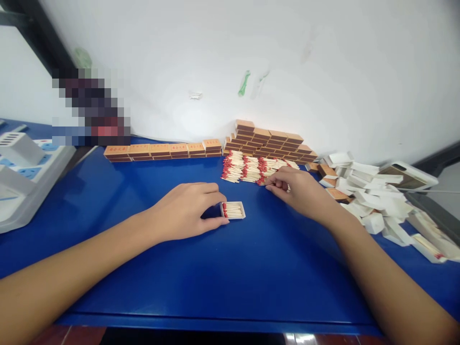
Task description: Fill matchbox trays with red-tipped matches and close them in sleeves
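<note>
My left hand (190, 211) grips the left end of a small white matchbox tray (243, 216) between thumb and forefinger. Inside it lies a layer of matches (233, 210), red heads toward that hand. At the near right edge of the match pile (250, 168), my right hand (298, 189) has its thumb and fingers pinched together on matches, which its fingertips mostly hide. The pile is laid in several rough rows with pale sticks and red heads. Both hands are low over the blue table (215, 273).
Behind the pile, filled-looking orange-brown matchboxes (266, 139) are stacked against the wall; a low row of matchboxes (161, 151) runs left. White trays and some sleeves form a heap (373, 191) at right, beside a phone-like object (409, 175). A white power strip (43, 191) lies left.
</note>
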The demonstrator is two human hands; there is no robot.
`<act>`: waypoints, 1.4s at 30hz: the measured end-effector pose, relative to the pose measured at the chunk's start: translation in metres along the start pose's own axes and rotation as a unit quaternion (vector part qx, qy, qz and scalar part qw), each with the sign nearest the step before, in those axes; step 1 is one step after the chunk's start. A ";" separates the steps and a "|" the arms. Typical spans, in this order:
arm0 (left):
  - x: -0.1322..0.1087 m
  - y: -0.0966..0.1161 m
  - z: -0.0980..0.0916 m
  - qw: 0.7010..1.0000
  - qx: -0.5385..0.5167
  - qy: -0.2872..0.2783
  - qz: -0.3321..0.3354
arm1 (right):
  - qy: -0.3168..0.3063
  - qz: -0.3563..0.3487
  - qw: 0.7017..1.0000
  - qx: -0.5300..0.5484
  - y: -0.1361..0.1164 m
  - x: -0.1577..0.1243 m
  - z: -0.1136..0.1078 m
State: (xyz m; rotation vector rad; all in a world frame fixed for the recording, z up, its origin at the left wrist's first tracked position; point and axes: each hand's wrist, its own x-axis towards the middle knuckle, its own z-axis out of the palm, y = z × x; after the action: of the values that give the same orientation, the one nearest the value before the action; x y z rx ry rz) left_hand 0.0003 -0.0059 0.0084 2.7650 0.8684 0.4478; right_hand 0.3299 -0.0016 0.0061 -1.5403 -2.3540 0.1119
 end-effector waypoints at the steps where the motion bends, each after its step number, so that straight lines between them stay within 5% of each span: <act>1: 0.000 0.000 0.000 1.000 0.000 0.000 -0.001 | 0.003 0.000 1.000 0.002 0.001 0.000 0.000; 20: 0.001 0.001 0.000 1.000 -0.001 -0.006 -0.004 | -0.042 0.003 0.999 0.007 -0.006 0.000 0.000; 26: 0.002 0.003 -0.001 1.000 -0.004 -0.006 -0.007 | 0.012 -0.016 0.996 0.086 -0.043 -0.004 0.002; 31: 0.002 0.001 0.002 1.000 -0.005 -0.001 0.000 | -0.029 -0.082 0.990 0.115 -0.081 -0.009 0.007; 42: 0.002 0.000 0.002 1.000 -0.014 0.004 0.003 | -0.082 -0.088 0.984 0.129 -0.091 -0.014 0.009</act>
State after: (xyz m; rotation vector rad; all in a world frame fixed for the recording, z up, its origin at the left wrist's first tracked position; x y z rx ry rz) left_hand 0.0033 -0.0050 0.0067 2.7417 0.8502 0.4684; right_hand 0.2526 -0.0508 0.0162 -1.2372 -2.4734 0.4994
